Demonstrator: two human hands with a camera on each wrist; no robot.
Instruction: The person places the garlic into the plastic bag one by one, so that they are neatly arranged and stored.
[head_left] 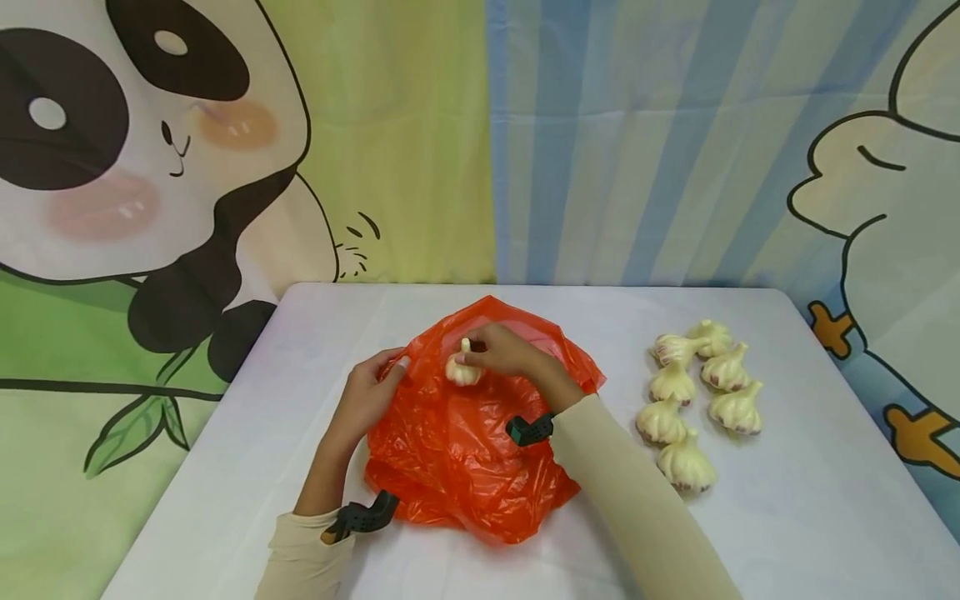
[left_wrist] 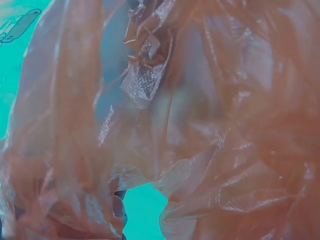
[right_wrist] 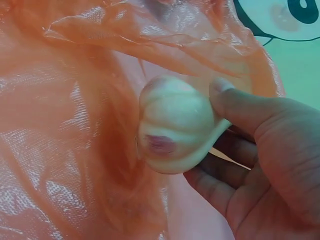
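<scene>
A red plastic bag [head_left: 480,467] lies spread on the white table, its mouth at the far side. My left hand [head_left: 367,392] pinches the bag's left rim between thumb and fingers. By its neck, my right hand [head_left: 506,348] holds a garlic bulb [head_left: 463,369] over the bag's mouth. In the right wrist view the bulb [right_wrist: 172,125] shows a purple patch, with the thumb and fingers of the right hand [right_wrist: 260,155] around its neck. Crumpled film of the bag [left_wrist: 240,150] fills most of the left wrist view and hides the left hand there.
Several more garlic bulbs [head_left: 686,462] lie grouped on the table's right side. The white table [head_left: 817,467] ends at a printed curtain [head_left: 637,142] behind it. A black wrist camera [head_left: 367,514] sits on the left wrist, another wrist camera [head_left: 529,430] on the right.
</scene>
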